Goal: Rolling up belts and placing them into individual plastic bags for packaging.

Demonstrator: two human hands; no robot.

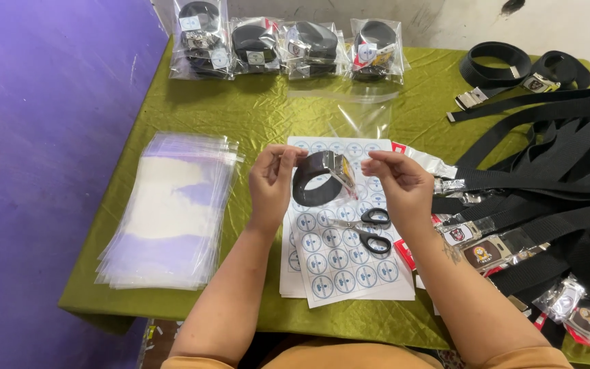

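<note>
Head view: we look down on a table under a green cloth (240, 123), with our two bare hands raised over the middle of it. Our left hand (271, 181) pinches the left edge of a coiled black belt (315, 186), thumb and fingers closed on the roll. Our right hand (397, 181) has its fingertips pinched together at the belt's right side, by the metal buckle (341, 169), which seems to be wrapped in clear film; we cannot tell whether those fingers grip the buckle or the film. The belt is held in the air between both hands, just above a sticker sheet (339, 263) printed with rows of round blue and white labels.

Black-handled scissors (370, 229) lie closed on that sheet, just below our right hand. A stack of clear plastic bags (172, 212) sits to the left, well apart from the hands. One empty clear bag (360, 116) lies flat beyond the sheet. Four bagged belts (288, 44) stand in a row along the far edge. On the right a heap of loose black belts (548, 178) spreads across the cloth, several with buckles in film, near our right forearm. A purple wall (42, 171) fills the left side.
</note>
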